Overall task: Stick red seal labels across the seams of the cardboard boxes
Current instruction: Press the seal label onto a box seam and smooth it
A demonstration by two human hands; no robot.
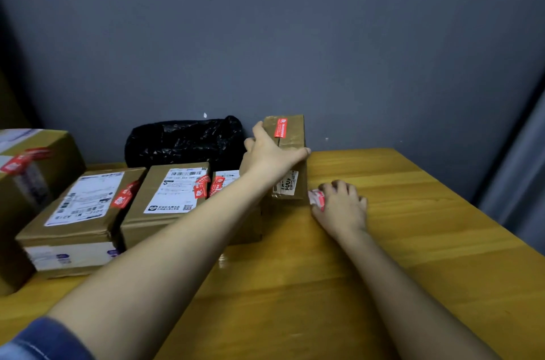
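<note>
- Left hand (269, 153) gripping the upright cardboard box (290, 159) at the table's (413, 241) far edge, beside the labelled boxes
- Right hand (342, 206) clutching red seal labels (317, 199) against its base
- Advising: keep steadying the box, press each label flat across the seam

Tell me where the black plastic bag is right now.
In the head view, the black plastic bag sits at the back against the wall, behind the labelled boxes, left of the left hand.
</note>
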